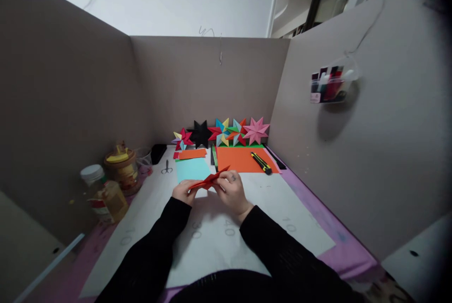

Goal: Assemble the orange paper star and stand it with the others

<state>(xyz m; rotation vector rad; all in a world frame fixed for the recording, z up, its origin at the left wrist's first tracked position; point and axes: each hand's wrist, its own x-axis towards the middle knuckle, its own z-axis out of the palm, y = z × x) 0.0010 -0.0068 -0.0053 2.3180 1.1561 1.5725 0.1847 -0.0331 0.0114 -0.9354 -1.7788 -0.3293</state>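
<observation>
Both hands meet over the white paper mat (282,208) at the desk's middle. My left hand (184,192) pinches the left end of a folded red paper piece (209,179). My right hand (231,193) curls its fingers round the right part of the same piece, whose pointed tip sticks up to the right. A light blue sheet (192,169) lies just beyond the hands, and an orange sheet (240,159) lies further right.
Several folded paper stars (226,132) lean along the back wall. A yellow utility knife (261,162) lies on the orange sheet, small scissors (166,167) to the left. Jars and a bottle (109,194) stand at the left edge. Cardboard walls enclose the desk.
</observation>
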